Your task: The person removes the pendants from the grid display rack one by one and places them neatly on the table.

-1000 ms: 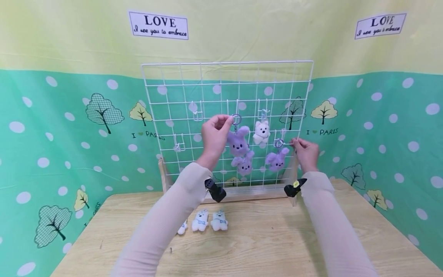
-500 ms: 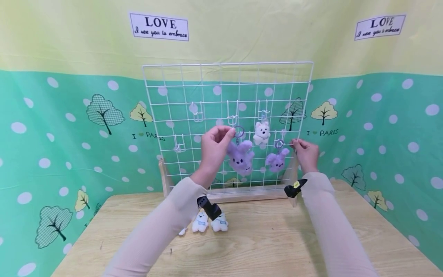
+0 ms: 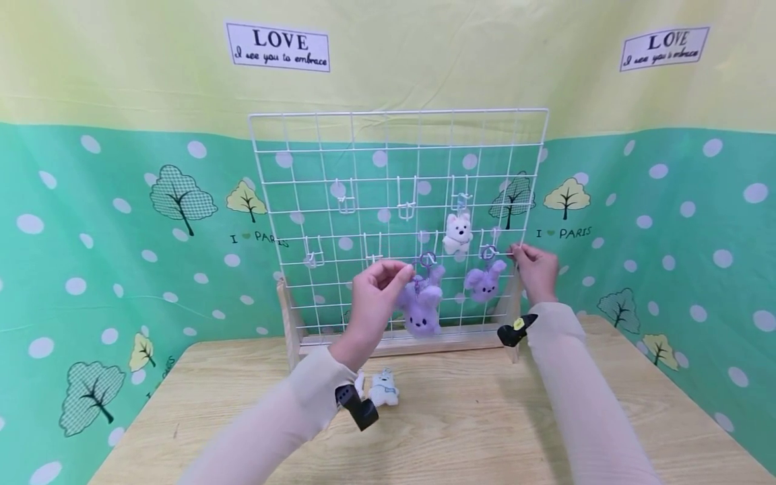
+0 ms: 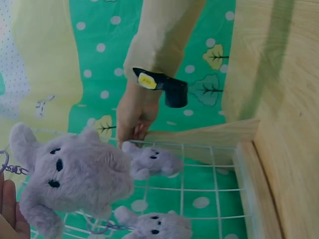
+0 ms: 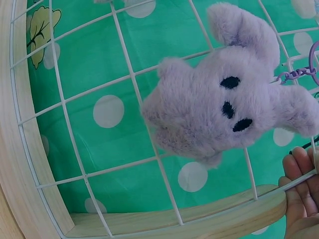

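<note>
Currently pinched by left hand (image 3: pixel 374 303), before wire grid (image 3: pixel 388 112) at six o'clock: purple bunny keychain (image 3: pixel 422 316). Gripped by right hand (image 3: pixel 537 271), toward four o'clock: grid's side edge.

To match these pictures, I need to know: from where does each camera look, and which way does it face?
Head: worn on the head, looking forward and down at the wire grid; left hand, right hand and both sleeves show.
Left wrist: worn there, looks past the held purple plush towards the right hand; left fingers show at left edge.
Right wrist: worn there, faces a hanging purple plush and the wire grid; right fingers show at lower right.
Shared by head and left wrist: right hand, held purple plush.
</note>
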Tool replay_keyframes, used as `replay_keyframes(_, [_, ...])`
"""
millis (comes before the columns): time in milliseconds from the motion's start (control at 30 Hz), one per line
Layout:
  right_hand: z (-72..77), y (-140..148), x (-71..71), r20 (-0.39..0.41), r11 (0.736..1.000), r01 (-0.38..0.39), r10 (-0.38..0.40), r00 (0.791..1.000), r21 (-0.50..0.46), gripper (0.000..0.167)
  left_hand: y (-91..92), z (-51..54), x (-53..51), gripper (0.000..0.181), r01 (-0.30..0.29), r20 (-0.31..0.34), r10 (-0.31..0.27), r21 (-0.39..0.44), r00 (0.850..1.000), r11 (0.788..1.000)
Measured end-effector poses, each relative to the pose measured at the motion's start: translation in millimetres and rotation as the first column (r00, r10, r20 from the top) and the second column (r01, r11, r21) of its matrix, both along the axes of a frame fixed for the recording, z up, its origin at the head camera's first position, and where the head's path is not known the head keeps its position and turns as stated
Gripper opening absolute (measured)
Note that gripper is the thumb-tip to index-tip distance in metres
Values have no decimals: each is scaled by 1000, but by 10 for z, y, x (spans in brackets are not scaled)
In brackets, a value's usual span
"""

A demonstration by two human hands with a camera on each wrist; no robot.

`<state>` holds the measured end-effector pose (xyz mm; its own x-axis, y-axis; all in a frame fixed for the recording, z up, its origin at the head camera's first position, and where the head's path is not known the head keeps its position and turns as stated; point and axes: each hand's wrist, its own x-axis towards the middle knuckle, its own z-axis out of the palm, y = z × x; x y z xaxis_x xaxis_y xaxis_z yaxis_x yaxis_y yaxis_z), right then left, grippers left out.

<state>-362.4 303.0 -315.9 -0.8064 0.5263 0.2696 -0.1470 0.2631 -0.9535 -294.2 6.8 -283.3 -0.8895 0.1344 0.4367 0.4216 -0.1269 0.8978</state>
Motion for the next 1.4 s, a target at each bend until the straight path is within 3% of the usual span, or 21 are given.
replay_keyframes(333, [-6,6,1,0,1000,2,-2,1000,9,39,-55,-409,54,20,49,51,-50,16,997,999])
replay_keyframes(567, [-6,4,16,4,1000,5,-5,1000,19,38,-89,-651,109,24,90,137,-90,6,987,996])
replay_keyframes(867, [-3,-12,-3,-27,1000,16,-15,1000,18,36,-113,-999,172,24,73,228,-73,10,971,997])
replay_keyframes(1167, [14,-28,-11,-28,1000,8,-8,1000,-7,37,-135,-1336,219,23,84,255,-74,-26,964,996])
replay_keyframes(1400, [-16,-9,-18,-36,1000,11,-11,999,6,39,-110,-1512,216,22,130,246,-111,-64,963,989])
